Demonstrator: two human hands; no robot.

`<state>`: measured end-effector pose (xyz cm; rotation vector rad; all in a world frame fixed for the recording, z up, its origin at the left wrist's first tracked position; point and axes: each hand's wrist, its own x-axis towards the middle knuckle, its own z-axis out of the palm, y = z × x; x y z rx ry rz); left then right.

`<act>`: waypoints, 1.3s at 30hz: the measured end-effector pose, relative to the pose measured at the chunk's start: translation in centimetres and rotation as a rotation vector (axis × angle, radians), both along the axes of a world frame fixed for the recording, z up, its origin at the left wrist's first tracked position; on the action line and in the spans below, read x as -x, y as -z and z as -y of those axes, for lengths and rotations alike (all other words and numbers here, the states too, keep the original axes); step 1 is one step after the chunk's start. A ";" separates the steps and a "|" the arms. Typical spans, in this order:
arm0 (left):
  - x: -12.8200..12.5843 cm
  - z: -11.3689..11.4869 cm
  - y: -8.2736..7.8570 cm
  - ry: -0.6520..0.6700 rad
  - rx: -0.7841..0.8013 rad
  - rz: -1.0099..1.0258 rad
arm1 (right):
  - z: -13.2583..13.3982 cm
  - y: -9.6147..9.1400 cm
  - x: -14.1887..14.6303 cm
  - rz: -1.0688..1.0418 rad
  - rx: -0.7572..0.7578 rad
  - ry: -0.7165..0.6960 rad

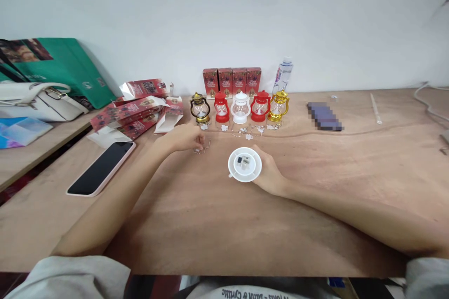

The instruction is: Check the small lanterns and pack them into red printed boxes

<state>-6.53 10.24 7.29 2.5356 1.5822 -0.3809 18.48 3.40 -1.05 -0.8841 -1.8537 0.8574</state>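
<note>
My right hand (269, 172) grips a small white lantern (232, 164) from the side, its round underside turned up toward me. Small dark and metallic parts show in the recess of that base. Over the table to the left, my left hand (187, 138) has its fingers pinched together beside a thin wire piece (206, 146); whatever is between the fingertips is hidden. Behind the hands stands a row of little lanterns: bronze (200, 108), red (221, 107), white (240, 108), another red (260, 106) and gold (278, 106). Wire pieces with white bits (249, 137) lie before them.
Several red printed boxes (239, 82) stand against the wall by a water bottle (285, 74). Opened red cartons (135, 114) pile up at left, near a phone (101, 168). A blurred dark object (324, 116) and white stick (376, 109) lie right. A white handbag (45, 103) sits far left.
</note>
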 end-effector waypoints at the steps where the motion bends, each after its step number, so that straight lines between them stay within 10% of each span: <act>1: -0.1 0.1 0.1 0.001 0.003 0.000 | 0.0 0.1 0.0 -0.003 0.006 0.000; 12: -0.5 0.1 0.3 0.051 -0.029 0.029 | -0.1 0.0 0.0 0.011 -0.017 0.012; 21: -4.1 6.5 -4.0 0.301 -0.687 0.639 | -0.1 0.0 0.1 0.059 -0.013 0.044; 26: -6.2 10.0 -4.8 0.452 -0.613 0.592 | 0.1 -0.2 0.1 0.037 0.009 0.024; 39: -6.3 9.1 -3.7 0.537 -0.549 0.586 | 0.2 -0.5 0.2 0.006 0.049 0.012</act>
